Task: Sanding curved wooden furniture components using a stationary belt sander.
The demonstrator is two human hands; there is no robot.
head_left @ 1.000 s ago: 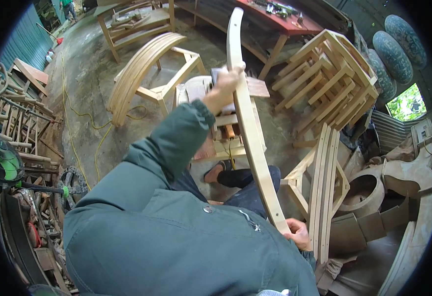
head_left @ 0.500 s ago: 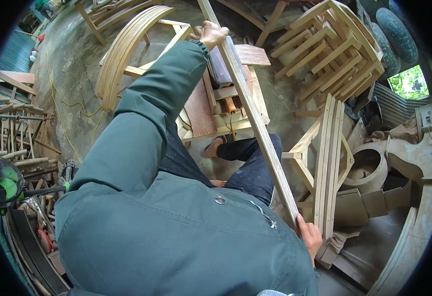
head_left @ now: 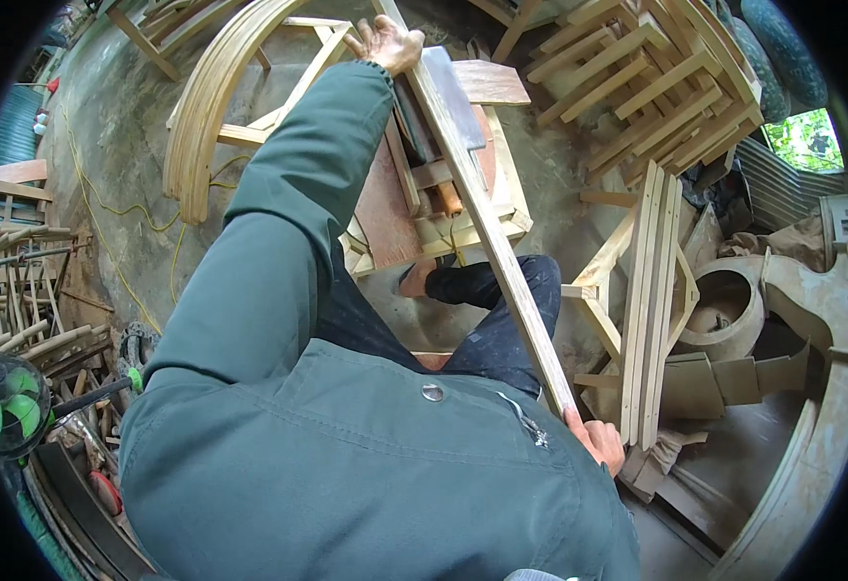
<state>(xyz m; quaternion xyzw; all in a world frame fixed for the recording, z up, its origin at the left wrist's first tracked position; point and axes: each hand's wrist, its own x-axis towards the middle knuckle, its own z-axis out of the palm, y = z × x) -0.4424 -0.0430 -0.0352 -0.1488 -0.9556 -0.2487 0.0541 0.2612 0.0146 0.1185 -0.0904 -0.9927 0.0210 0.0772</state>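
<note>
A long, slightly curved strip of pale wood [head_left: 487, 228] runs from the top centre down to the lower right. My left hand [head_left: 385, 44] grips its far end at the top, the green sleeve stretched out along it. My right hand [head_left: 598, 441] holds its near end beside my hip. Below the strip lies a low wooden frame with a brown board [head_left: 390, 208] on it. My dark-trousered leg [head_left: 492, 300] shows under the strip.
Curved wooden rails [head_left: 206, 116] lie at the upper left on the concrete floor. Stacked wooden frames [head_left: 637, 82] fill the upper right, and upright slats [head_left: 651, 300] stand at right. A green fan [head_left: 8, 402] and scrap timber crowd the left edge.
The strip has swung from nearly upright to lying lower and more slanted. My left hand moved up and away with its far end; my right hand slid down to the lower right.
</note>
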